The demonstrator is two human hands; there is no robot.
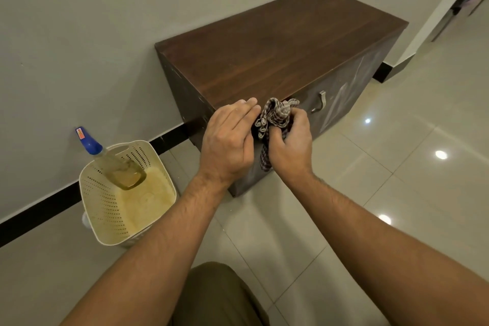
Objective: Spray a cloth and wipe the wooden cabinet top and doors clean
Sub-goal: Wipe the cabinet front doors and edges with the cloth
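A low dark-brown wooden cabinet (277, 45) stands against the wall, with a metal handle (320, 103) on its front door. My right hand (291, 145) grips a bunched checked cloth (275, 116) at the cabinet's near front corner. My left hand (227, 140) lies beside it with straight fingers touching the cloth's left side. A spray bottle (111, 161) with a blue head leans inside a cream perforated basket (105, 209) on the floor to the left.
Glossy white floor tiles (383, 193) spread to the right and front. A grey wall with a black skirting strip (39, 209) runs behind the basket and cabinet. My knee in olive trousers (217, 296) shows at the bottom.
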